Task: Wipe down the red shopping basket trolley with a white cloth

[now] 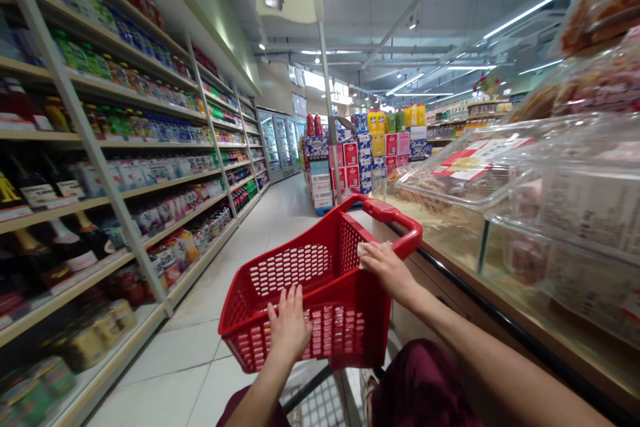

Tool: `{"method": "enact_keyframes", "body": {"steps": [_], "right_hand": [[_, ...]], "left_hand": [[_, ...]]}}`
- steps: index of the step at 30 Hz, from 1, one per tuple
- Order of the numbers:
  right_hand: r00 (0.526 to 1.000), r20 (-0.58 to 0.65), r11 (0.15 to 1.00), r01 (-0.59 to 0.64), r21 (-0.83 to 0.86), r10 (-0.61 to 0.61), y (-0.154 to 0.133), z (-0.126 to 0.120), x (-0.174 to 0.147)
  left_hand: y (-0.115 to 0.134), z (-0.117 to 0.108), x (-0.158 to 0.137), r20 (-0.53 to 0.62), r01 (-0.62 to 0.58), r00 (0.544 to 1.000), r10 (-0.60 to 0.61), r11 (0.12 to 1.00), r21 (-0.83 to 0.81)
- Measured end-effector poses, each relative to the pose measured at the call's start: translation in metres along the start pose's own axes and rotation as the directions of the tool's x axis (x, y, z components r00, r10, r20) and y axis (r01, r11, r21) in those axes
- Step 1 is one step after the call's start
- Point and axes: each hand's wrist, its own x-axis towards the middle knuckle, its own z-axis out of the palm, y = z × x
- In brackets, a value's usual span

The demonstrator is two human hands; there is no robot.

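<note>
From where I stand, the person's right hand (389, 268) has a small pale cloth (361, 252) under its bent fingers, held against the top edge of a red shopping cart (373, 313). The left hand (290, 327) holds nothing; its fingers are stretched out and slightly apart, resting at the rim of the cart's near side wall. So the cart sits right at both hands, its basket opening just beyond them, and its thick red handle (413, 232) curves just above the right hand. Below the hands, past the cart's underside, I see dark maroon clothing (425, 387) over the person's legs.

Well off to the left of the left hand run long shelves (173, 183) crowded with bottles and cans. To the right of the right hand, clear plastic food packs (480, 163) are piled above a black rail (480, 308). Farther ahead of both hands stand stacked boxes (352, 177).
</note>
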Motion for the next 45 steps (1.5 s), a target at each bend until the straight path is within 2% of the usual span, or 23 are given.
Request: {"method": "enact_keyframes", "body": {"steps": [3, 5, 9, 11, 14, 16, 17, 18, 19, 20, 21, 22, 23, 24, 25, 29, 32, 36, 38, 40, 42, 43, 45], "right_hand": [[0.984, -0.104, 0.986, -0.155, -0.059, 0.148, 0.013, -0.007, -0.002], [0.973, -0.138, 0.980, -0.194, -0.045, 0.187, 0.011, -0.005, -0.005], [0.998, -0.049, 0.994, -0.044, 0.102, 0.049, -0.020, 0.011, -0.016], [0.998, -0.041, 0.988, -0.045, 0.148, 0.052, -0.024, 0.010, -0.018], [0.958, -0.112, 0.947, -0.234, 0.221, 0.263, -0.015, -0.006, -0.015], [0.906, -0.110, 0.865, -0.347, 0.363, 0.409, -0.019, -0.017, -0.010], [0.888, -0.078, 0.810, -0.373, 0.453, 0.452, -0.028, -0.021, -0.007], [0.880, -0.035, 0.750, -0.382, 0.539, 0.473, -0.040, -0.022, -0.005], [0.878, 0.014, 0.688, -0.384, 0.615, 0.478, -0.056, -0.022, -0.003], [0.880, 0.065, 0.628, -0.385, 0.677, 0.470, -0.073, -0.020, -0.003], [0.885, 0.120, 0.570, -0.388, 0.724, 0.450, -0.089, -0.018, -0.004], [0.888, 0.173, 0.516, -0.396, 0.760, 0.426, -0.104, -0.015, -0.005], [0.885, 0.219, 0.465, -0.410, 0.784, 0.411, -0.115, -0.012, -0.007], [0.872, 0.256, 0.416, -0.434, 0.799, 0.418, -0.124, -0.009, -0.010], [0.849, 0.290, 0.369, -0.467, 0.804, 0.441, -0.129, -0.006, -0.012], [0.755, 0.381, 0.217, -0.557, 0.801, 0.534, -0.128, 0.003, -0.016], [0.735, 0.422, 0.133, -0.564, 0.815, 0.532, -0.119, -0.002, -0.013], [0.703, 0.502, 0.026, -0.593, 0.805, 0.504, -0.108, -0.017, -0.003], [0.676, 0.514, -0.031, -0.590, 0.807, 0.529, -0.105, -0.024, 0.002], [0.645, 0.538, -0.108, -0.582, 0.806, 0.543, -0.105, -0.029, 0.005], [0.638, 0.569, -0.175, -0.572, 0.801, 0.518, -0.108, -0.033, 0.007], [0.642, 0.594, -0.204, -0.577, 0.791, 0.486, -0.111, -0.035, 0.009], [0.644, 0.660, -0.255, -0.613, 0.748, 0.387, -0.116, -0.039, 0.014]], "left_hand": [[0.003, -0.002, -0.001, -0.010, 0.000, 1.000, 0.000, 1.000, 0.006], [0.006, -0.004, -0.002, -0.015, 0.003, 1.000, -0.003, 1.000, 0.010], [0.008, -0.003, -0.002, -0.012, -0.006, 1.000, 0.006, 1.000, 0.004], [0.007, -0.003, -0.001, -0.005, -0.012, 1.000, 0.012, 1.000, -0.017], [0.008, -0.005, 0.000, 0.005, 0.022, 1.000, -0.022, 0.991, -0.130], [0.014, -0.011, 0.000, -0.014, 0.059, 0.998, -0.068, 0.938, -0.341], [0.018, -0.016, -0.001, -0.029, 0.059, 0.996, -0.085, 0.865, -0.497], [0.023, -0.022, -0.003, -0.036, 0.046, 0.995, -0.095, 0.738, -0.673], [0.029, -0.028, -0.005, -0.026, 0.029, 0.995, -0.093, 0.546, -0.837], [0.035, -0.034, -0.007, -0.002, 0.018, 0.998, -0.065, 0.306, -0.952], [0.040, -0.040, -0.009, 0.039, 0.039, 0.999, -0.012, 0.051, -0.998], [0.044, -0.044, -0.011, 0.069, 0.077, 0.996, 0.056, -0.153, -0.985], [0.047, -0.047, -0.013, 0.095, 0.123, 0.990, 0.108, -0.294, -0.948], [0.048, -0.049, -0.015, 0.121, 0.162, 0.984, 0.133, -0.368, -0.916], [0.048, -0.049, -0.016, 0.147, 0.185, 0.981, 0.126, -0.394, -0.900], [0.040, -0.048, -0.018, 0.186, 0.171, 0.982, -0.004, -0.377, -0.910], [0.031, -0.052, -0.018, 0.161, 0.153, 0.987, 0.012, -0.375, -0.914], [0.009, -0.059, -0.019, 0.202, 0.203, 0.978, 0.041, -0.358, -0.911], [-0.007, -0.062, -0.020, 0.218, 0.226, 0.974, 0.059, -0.229, -0.947], [-0.021, -0.068, -0.022, 0.239, 0.238, 0.968, 0.071, 0.018, -0.971], [-0.028, -0.077, -0.023, 0.223, 0.206, 0.974, 0.043, 0.247, -0.947], [-0.028, -0.082, -0.024, 0.186, 0.167, 0.982, 0.035, 0.297, -0.940], [-0.019, -0.091, -0.027, 0.101, 0.070, 0.989, 0.112, 0.258, -0.964]]}}
